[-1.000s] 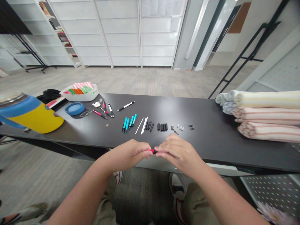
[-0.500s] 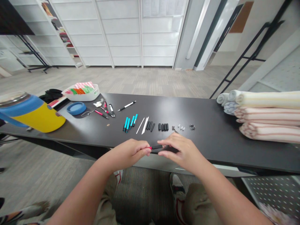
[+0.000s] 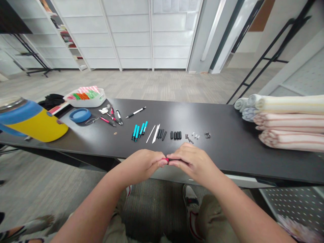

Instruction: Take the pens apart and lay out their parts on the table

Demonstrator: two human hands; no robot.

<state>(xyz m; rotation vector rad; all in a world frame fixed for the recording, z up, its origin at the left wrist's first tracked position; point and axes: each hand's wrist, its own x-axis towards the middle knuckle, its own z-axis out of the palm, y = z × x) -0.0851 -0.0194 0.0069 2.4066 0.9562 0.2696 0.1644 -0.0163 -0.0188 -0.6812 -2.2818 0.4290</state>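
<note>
Both my hands meet at the front edge of the black table [image 3: 240,152], closed around a red and black pen [image 3: 166,160]. My left hand [image 3: 144,165] grips its red end in a fist. My right hand [image 3: 192,162] pinches the black end, which its fingers mostly hide. Just beyond my hands, pen parts lie in a row: teal barrels [image 3: 138,131], white refills [image 3: 154,129], thin black pieces [image 3: 161,134], black grips [image 3: 175,135] and small tips and springs [image 3: 196,136].
Assembled pens [image 3: 115,118] and a black and white pen [image 3: 136,112] lie further left, near a blue ring [image 3: 80,115] and a white tray [image 3: 86,97]. A yellow and blue jug [image 3: 27,121] is at the left edge. Rolled striped towels [image 3: 286,125] are stacked at the right.
Half a second ago my right hand had slid away along the pen, showing its black part. Now both hands are pressed together again and only a bit of red shows.
</note>
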